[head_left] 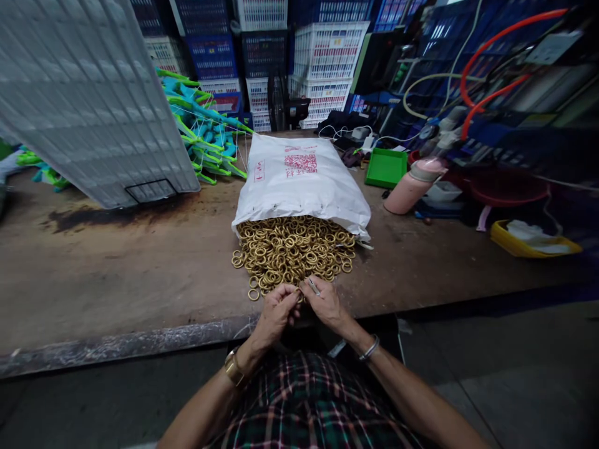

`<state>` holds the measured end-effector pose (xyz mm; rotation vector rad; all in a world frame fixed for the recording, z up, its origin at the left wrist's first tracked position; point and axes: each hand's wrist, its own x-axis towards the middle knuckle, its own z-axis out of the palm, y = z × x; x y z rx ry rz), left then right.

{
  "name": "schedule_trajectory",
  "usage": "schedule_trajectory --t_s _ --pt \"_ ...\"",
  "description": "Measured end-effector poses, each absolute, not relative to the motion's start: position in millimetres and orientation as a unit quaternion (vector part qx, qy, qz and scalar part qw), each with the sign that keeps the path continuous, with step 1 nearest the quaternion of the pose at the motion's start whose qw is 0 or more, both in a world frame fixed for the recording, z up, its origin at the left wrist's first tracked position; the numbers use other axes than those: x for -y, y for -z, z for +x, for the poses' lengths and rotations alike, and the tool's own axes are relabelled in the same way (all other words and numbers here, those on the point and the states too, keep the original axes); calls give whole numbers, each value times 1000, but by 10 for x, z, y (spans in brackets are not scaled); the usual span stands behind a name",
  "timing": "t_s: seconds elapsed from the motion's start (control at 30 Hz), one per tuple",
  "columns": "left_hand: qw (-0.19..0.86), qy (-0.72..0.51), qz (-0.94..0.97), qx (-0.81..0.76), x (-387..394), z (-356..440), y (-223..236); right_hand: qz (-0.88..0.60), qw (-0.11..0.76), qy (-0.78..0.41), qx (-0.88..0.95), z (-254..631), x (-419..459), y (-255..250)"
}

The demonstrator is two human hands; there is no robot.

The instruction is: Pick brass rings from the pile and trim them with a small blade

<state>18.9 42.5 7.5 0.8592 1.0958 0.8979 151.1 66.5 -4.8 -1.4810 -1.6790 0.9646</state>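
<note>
My left hand [279, 312] is closed in a pinch on a brass-coloured ring [299, 299], which shows only in part between my fingertips. Close against it, my right hand [326, 305] is closed around a small silvery blade-like tool [314, 287], whose exact kind is too small to make out. Both hands are at the front of a heap of loose brass-coloured rings [294, 249]. The heap spills from the mouth of a white sack [299, 181] with red print, lying on the workbench [187, 268].
To the left, a tilted grey ribbed panel [103, 93] stands before green and turquoise plastic parts [210, 131]. At right are a green tray [386, 168], a pink bottle [414, 187] and a yellow tray [533, 240]. Stacked crates [327, 50] line the back.
</note>
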Motion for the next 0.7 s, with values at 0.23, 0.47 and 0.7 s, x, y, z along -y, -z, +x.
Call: schedule_trajectory --t_s 0.23,0.47,0.7 --pt "705 -396 327 -489 -437 188 -41 -576 299 -362 669 1522 -690 10" --pt "731 -352 316 -492 -436 169 -7 -555 311 -404 657 1520 -711 24" --pt "845 -320 101 -416 -429 179 32 -551 320 -473 609 1499 -699 -48"
